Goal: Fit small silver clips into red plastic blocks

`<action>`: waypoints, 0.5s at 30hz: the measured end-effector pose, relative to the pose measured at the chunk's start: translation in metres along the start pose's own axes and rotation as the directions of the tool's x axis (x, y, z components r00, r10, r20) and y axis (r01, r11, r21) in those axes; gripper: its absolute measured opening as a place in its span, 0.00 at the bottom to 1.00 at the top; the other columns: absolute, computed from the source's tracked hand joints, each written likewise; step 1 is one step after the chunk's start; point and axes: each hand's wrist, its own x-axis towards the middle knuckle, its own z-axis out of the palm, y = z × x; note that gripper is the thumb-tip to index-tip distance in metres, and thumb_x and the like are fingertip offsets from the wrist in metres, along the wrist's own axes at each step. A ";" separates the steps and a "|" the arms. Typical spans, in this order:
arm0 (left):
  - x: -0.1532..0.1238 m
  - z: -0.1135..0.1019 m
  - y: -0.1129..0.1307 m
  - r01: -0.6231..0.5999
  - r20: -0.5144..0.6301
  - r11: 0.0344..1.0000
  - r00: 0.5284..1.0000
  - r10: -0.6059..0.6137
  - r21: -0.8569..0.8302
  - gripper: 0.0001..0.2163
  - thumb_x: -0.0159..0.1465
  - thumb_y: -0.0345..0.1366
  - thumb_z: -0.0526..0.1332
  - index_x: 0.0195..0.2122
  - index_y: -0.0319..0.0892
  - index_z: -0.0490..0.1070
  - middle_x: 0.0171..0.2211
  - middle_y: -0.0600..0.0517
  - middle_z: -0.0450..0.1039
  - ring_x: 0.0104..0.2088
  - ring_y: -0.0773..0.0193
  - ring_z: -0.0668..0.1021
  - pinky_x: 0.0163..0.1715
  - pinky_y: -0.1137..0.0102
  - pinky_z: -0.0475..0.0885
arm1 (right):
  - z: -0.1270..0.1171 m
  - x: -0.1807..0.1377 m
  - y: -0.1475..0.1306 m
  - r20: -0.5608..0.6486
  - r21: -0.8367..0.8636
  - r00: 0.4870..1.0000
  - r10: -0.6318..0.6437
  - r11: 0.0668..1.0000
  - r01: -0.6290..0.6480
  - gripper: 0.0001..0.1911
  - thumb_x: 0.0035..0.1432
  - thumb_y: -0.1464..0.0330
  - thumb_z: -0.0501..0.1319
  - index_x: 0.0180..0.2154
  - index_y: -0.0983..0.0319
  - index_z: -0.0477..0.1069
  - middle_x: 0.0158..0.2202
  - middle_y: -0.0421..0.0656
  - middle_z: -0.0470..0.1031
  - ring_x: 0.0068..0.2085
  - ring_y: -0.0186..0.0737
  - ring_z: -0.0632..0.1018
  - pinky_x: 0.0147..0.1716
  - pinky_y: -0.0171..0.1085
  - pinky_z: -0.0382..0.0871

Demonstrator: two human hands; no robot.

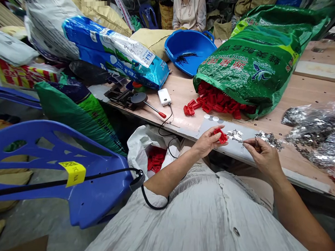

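Note:
Over the table's front edge, my left hand [208,141] grips a small red plastic part [220,136] with its hollow side showing. To its right, my right hand [263,157] is closed, its thumb and forefinger pinched together. A small brown-handled tool [257,145] shows among its fingers; most of it is hidden. Whether the fingertips also hold a tiny metal piece is too small to tell. Between the hands lies a small heap of shiny metal pieces [235,135] on a grey mat [225,123]. Another heap of metal pieces [268,138] lies behind my right hand.
Red parts spill from a green sack [247,64]. Clear bags of metal pieces [318,135] lie right. A blue basin [174,44], white power bank [164,96] and black lever tool [139,98] stand behind. A blue chair [101,201] and white sack [136,141] are left. Another person [189,11] sits opposite.

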 end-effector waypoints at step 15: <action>-0.023 0.005 -0.020 -0.431 0.211 0.441 0.860 0.464 0.787 0.19 0.60 0.42 0.67 0.51 0.47 0.68 0.52 0.48 0.76 0.50 0.60 0.80 0.52 0.66 0.74 | 0.017 -0.004 -0.030 0.058 -0.006 0.965 -0.255 0.967 0.256 0.08 0.64 0.62 0.58 0.38 0.56 0.75 0.36 0.44 0.80 0.35 0.44 0.79 0.37 0.43 0.73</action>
